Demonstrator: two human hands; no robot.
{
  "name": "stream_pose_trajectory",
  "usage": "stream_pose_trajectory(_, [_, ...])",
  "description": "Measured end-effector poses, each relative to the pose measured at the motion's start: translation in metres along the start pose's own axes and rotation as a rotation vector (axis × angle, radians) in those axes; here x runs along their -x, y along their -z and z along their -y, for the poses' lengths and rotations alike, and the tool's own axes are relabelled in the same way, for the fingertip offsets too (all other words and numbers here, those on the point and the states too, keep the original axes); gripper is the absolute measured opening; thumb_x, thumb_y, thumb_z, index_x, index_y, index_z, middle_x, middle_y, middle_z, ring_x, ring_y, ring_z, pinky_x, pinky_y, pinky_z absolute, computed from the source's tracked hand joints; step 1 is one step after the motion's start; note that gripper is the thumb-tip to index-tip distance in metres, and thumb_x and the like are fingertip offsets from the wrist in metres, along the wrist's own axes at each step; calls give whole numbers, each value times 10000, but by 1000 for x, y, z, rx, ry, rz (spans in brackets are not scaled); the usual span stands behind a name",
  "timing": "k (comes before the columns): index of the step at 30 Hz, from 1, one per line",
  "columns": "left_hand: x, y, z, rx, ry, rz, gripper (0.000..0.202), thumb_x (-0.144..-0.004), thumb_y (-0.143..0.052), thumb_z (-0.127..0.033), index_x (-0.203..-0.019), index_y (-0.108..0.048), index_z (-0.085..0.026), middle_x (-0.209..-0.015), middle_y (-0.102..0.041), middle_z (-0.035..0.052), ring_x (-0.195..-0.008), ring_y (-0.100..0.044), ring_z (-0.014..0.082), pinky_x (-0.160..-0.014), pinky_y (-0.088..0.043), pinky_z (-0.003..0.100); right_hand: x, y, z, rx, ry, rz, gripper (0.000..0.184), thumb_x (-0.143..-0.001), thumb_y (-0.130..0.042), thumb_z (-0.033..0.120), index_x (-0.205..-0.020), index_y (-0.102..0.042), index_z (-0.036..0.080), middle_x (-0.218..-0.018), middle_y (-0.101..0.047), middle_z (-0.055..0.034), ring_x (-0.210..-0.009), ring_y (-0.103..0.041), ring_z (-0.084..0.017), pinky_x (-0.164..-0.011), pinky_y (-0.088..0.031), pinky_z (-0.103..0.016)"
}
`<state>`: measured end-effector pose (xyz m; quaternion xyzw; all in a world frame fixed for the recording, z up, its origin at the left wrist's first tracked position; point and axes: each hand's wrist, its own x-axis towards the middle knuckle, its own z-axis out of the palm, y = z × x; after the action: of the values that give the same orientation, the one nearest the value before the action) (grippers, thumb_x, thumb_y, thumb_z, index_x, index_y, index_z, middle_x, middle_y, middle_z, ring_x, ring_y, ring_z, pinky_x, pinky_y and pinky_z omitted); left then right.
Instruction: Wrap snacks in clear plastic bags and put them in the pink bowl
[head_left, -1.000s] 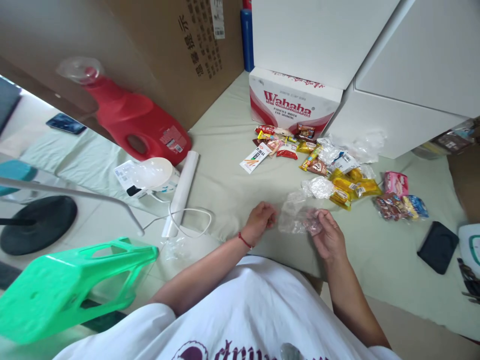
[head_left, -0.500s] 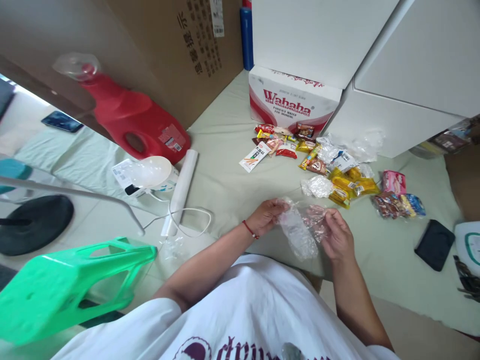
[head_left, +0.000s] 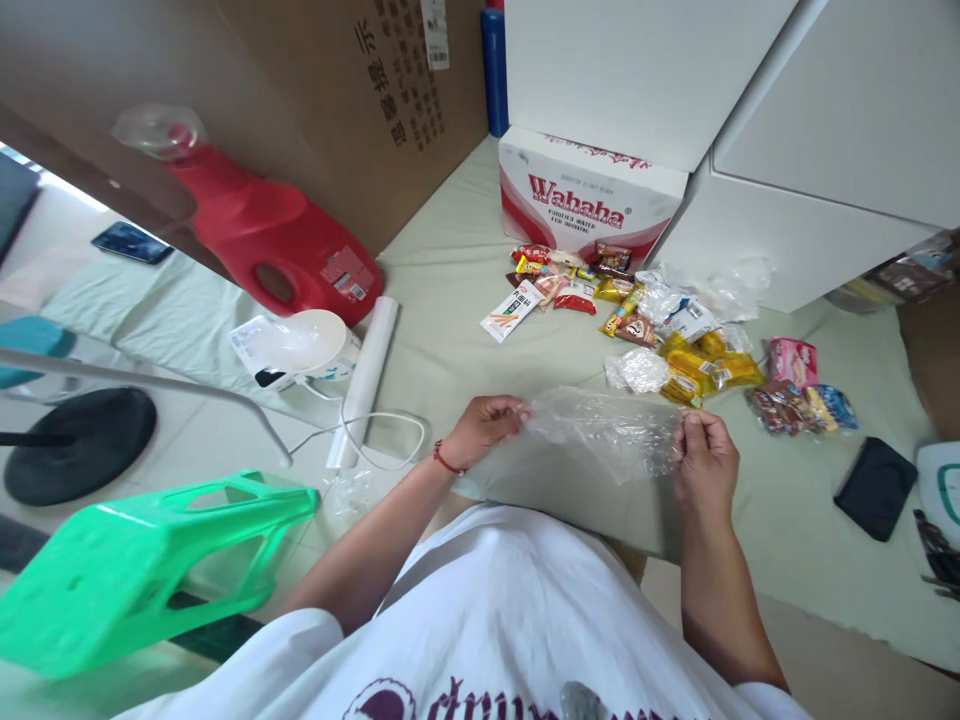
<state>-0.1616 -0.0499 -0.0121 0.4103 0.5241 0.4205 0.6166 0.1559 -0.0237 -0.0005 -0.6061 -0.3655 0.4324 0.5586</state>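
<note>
A clear plastic bag [head_left: 604,432] is stretched out flat between my two hands above the pale green sheet. My left hand [head_left: 484,428] pinches its left edge, with a red cord round the wrist. Its right edge is pinched by my right hand [head_left: 703,462]. Beyond the bag lies a spread of snack packets [head_left: 645,325]: a white packet with an orange picture [head_left: 511,311], yellow packets [head_left: 705,365], a pink packet [head_left: 792,362] and brown and blue ones [head_left: 799,410].
A red-and-white Wahaha box [head_left: 589,200] stands behind the snacks, beside white cabinets [head_left: 810,150]. A red jug [head_left: 262,245], a white roll [head_left: 364,385], a cable [head_left: 375,430] and a green stool [head_left: 142,560] are on the left. A black pouch [head_left: 876,490] lies at right.
My hands have moved apart. The bag, crumpled near my right hand a second ago, is now pulled out flat and wide between both hands.
</note>
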Motion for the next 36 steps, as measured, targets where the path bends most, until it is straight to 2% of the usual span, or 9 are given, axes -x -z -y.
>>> stream_pose_trajectory(7, [14, 48, -16, -347, 236, 110, 339, -673, -787, -474, -753, -715, -152, -536, -550, -38, -484, -451, 77, -483, -327, 203, -20, 1, -16, 81, -94, 80, 397, -737, -815, 534, -887, -667, 197, -576, -504, 68, -468, -366, -84, -424, -261, -237])
stream_pose_trajectory(13, [18, 79, -14, -329, 162, -114, 270, -686, -722, -422, -776, -695, -169, -573, -565, -34, -524, -491, 99, -527, -383, 220, -25, -25, -15, 76, -121, 182, 408, -716, -825, 549, -858, -659, 205, -595, -531, 58, -458, -379, -83, -397, -253, -232])
stream_pose_trajectory(16, [24, 82, -12, -405, 59, -393, 213, -741, -667, -383, -805, -662, -181, -606, -560, -29, -547, -485, 118, -542, -390, 243, -26, -32, -6, -15, -196, 220, 443, -658, -859, 540, -864, -643, 213, -627, -567, 51, -466, -401, -79, -406, -268, -222])
stream_pose_trajectory(18, [30, 68, -11, -527, -112, -676, 181, -821, -627, -371, -850, -637, -192, -668, -580, -15, -599, -512, 137, -588, -424, 266, -24, -35, -2, -53, -242, 246, 468, -632, -876, 530, -886, -641, 215, -656, -598, 41, -489, -437, -81, -429, -309, -215])
stream_pose_trajectory(20, [36, 40, -10, -670, -385, -825, 164, -897, -594, -363, -890, -618, -201, -793, -624, 21, -728, -578, 164, -711, -485, 306, -21, -37, 1, -64, -261, 256, 489, -618, -888, 523, -907, -641, 215, -670, -612, 37, -508, -467, -83, -449, -343, -210])
stream_pose_trajectory(25, [26, -43, 3, -1007, -939, -390, 325, -910, -656, -483, -1103, -648, -222, -1107, -687, 116, -1097, -621, 269, -973, -473, 452, -17, -40, 1, -68, -246, 255, 509, -604, -902, 517, -913, -633, 215, -656, -600, 44, -505, -480, -84, -442, -364, -206])
stream_pose_trajectory(27, [10, -63, 10, -1118, -947, -266, 359, -925, -644, -508, -1136, -662, -218, -1150, -698, 131, -1152, -610, 293, -1018, -431, 487, -19, -39, 2, -76, -231, 253, 516, -600, -912, 514, -916, -632, 219, -670, -615, 40, -524, -514, -94, -461, -406, -214])
stream_pose_trajectory(30, [-14, -73, 19, -1204, -746, -159, 252, -1016, -508, -362, -981, -694, -196, -967, -723, 119, -991, -647, 255, -890, -453, 418, -19, -30, 7, -143, -207, 267, 561, -632, -899, 577, -990, -633, 236, -816, -704, -9, -714, -674, -160, -630, -564, -286])
stream_pose_trajectory(36, [-28, -77, 22, -934, -393, -287, 303, -1051, -393, -324, -936, -646, -201, -886, -707, 81, -799, -628, 196, -691, -405, 300, 18, -25, -4, -224, -319, 230, 673, -690, -783, 775, -1074, -594, 255, -1020, -751, -79, -1014, -736, -247, -852, -630, -410])
